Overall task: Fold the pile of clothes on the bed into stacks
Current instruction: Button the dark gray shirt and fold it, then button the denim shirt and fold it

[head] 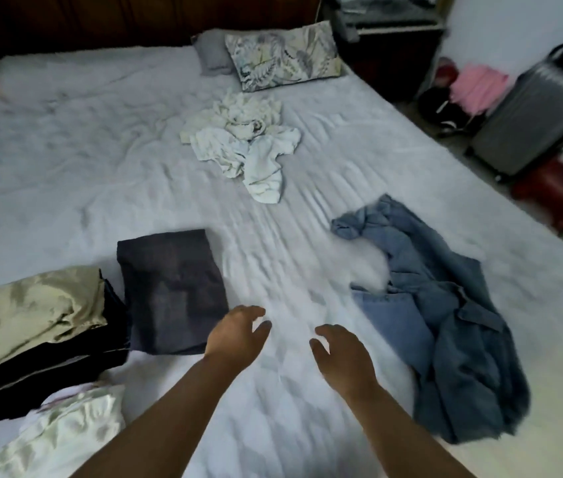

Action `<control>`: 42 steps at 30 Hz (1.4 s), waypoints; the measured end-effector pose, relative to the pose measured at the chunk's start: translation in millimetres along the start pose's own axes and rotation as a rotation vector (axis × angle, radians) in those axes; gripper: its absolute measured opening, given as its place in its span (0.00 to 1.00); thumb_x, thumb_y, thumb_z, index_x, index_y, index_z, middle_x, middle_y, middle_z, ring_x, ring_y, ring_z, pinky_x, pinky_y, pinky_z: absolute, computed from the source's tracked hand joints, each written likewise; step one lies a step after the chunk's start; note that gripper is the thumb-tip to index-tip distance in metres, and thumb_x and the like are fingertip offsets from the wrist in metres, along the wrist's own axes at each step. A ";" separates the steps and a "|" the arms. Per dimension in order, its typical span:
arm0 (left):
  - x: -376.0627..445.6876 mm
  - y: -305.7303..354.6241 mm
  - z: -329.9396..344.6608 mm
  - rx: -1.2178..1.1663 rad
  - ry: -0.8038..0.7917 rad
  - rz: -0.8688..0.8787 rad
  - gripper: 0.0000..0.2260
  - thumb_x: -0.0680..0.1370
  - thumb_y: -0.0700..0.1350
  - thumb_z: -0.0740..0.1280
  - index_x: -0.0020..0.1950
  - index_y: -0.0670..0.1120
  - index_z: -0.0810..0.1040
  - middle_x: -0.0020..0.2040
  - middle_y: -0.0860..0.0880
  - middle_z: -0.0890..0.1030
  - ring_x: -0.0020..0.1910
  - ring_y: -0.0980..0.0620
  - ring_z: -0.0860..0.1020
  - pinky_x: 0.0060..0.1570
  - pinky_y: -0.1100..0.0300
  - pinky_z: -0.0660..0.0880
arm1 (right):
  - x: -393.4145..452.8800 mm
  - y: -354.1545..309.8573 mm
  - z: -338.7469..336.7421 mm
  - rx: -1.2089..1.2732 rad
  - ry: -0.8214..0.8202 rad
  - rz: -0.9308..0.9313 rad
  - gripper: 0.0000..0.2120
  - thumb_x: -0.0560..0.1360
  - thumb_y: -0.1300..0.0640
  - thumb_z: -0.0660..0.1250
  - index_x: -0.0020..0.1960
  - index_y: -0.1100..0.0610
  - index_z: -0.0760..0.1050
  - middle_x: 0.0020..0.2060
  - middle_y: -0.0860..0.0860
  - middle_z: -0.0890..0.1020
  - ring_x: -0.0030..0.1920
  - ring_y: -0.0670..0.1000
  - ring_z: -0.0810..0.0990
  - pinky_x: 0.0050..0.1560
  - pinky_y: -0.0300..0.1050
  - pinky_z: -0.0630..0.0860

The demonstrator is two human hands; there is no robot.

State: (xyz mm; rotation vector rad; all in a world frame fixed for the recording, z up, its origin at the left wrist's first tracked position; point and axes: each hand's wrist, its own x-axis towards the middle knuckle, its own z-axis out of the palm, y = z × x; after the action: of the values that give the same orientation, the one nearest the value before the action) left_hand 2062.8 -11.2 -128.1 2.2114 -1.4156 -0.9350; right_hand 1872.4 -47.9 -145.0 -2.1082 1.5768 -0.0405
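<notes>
Both hands, left hand (237, 334) and right hand (342, 350), are held loosely spread and empty above the white-sheeted bed (100, 160); the crumpled blue denim garment (445, 305) is seen beside the right, a folded dark grey garment (169, 288) by the left.

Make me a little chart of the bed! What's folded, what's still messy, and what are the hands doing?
folded: dark grey garment, flat on the bed
stack: beige piece on black clothes, near left
messy: blue denim garment at right; white clothes heap in the middle, farther away
left hand: open, holding nothing, just right of the grey garment
right hand: open, holding nothing, left of the denim
pillow: leaf-print pillow by the headboard
</notes>
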 end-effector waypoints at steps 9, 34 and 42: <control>-67.4 75.3 37.1 -0.087 -0.130 0.085 0.15 0.77 0.52 0.65 0.63 0.51 0.77 0.58 0.54 0.78 0.55 0.56 0.76 0.58 0.61 0.72 | -88.5 104.2 -74.0 -0.015 0.022 0.258 0.11 0.77 0.43 0.53 0.44 0.47 0.71 0.49 0.52 0.76 0.48 0.49 0.73 0.47 0.42 0.66; 36.0 240.7 189.0 -0.081 -0.103 -0.259 0.12 0.77 0.50 0.67 0.59 0.51 0.78 0.51 0.54 0.79 0.46 0.58 0.77 0.50 0.66 0.70 | 136.6 375.7 -122.6 0.048 -0.251 0.325 0.31 0.79 0.55 0.59 0.77 0.57 0.49 0.76 0.55 0.57 0.71 0.58 0.64 0.66 0.49 0.64; 37.1 242.6 171.8 -0.032 -0.090 -0.332 0.13 0.77 0.50 0.67 0.61 0.51 0.78 0.53 0.53 0.78 0.48 0.57 0.76 0.53 0.64 0.71 | 155.0 351.2 -135.1 0.043 -0.133 0.199 0.10 0.75 0.56 0.65 0.50 0.63 0.76 0.52 0.60 0.76 0.51 0.63 0.77 0.46 0.46 0.72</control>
State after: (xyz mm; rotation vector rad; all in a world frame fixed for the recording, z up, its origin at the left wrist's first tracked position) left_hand 1793.2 -141.3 -117.5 2.4537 -1.0763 -1.1683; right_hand 1567.8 -309.4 -211.7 -1.8712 1.6809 0.1305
